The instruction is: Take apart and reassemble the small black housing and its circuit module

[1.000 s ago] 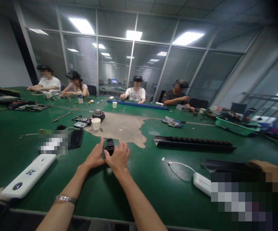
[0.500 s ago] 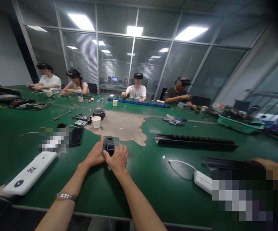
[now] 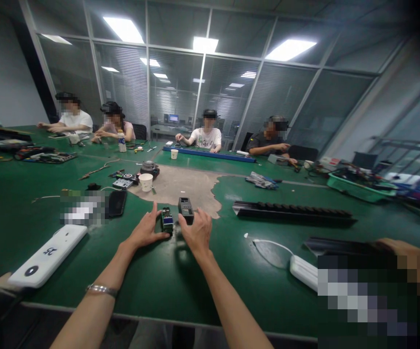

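Note:
A small green circuit-board module (image 3: 167,221) with a blue display stands on the green table in front of me. My left hand (image 3: 146,228) is beside it, index finger pointing up and thumb stretched along the module's near edge; its fingers are spread apart. A hand's width to the right, a black plastic housing (image 3: 185,209) with cut-outs in its face is lifted a little above the table. My right hand (image 3: 198,231) grips this housing, with the thumb on its near side and the fingers along the right side.
A white power bank (image 3: 50,257) and a black phone (image 3: 116,203) lie left. Beyond stands a paper cup (image 3: 145,183) near loose parts. A black rail (image 3: 293,213) and white cabled block (image 3: 302,272) lie right, near another person's hand (image 3: 402,247). Several people sit opposite.
The black housing has come off the circuit-board module, carried right and slightly up by my right hand. The module stays by my left hand, now uncovered.

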